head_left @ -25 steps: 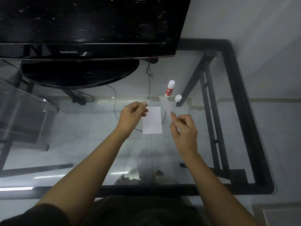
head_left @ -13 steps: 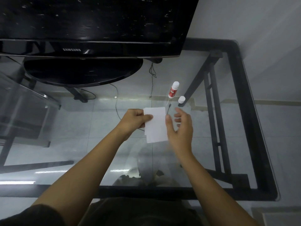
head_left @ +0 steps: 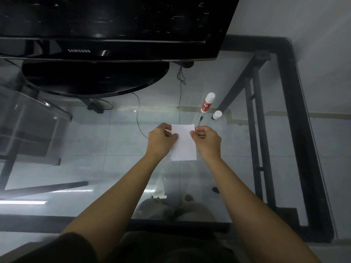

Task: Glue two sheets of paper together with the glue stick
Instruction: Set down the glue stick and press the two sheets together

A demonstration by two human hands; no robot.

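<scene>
White paper (head_left: 183,144) lies at the middle of the glass table (head_left: 237,158); whether it is one sheet or two stacked I cannot tell. My left hand (head_left: 161,141) pinches its upper left edge. My right hand (head_left: 207,142) pinches the upper right edge. The glue stick (head_left: 207,103), red and white, lies uncapped on the glass beyond the paper, to the right. Its white cap (head_left: 217,115) stands beside it, just right of the tube's near end.
A black Samsung television (head_left: 106,27) on an oval stand (head_left: 95,78) fills the back left. The table's black frame (head_left: 303,141) runs along the right and near edges. Cables (head_left: 139,118) hang under the glass. A wall rises at the right.
My right hand brought a second sheet from the right over the sheet on the glass. Both hands then closed on the upper edges of the paper.
</scene>
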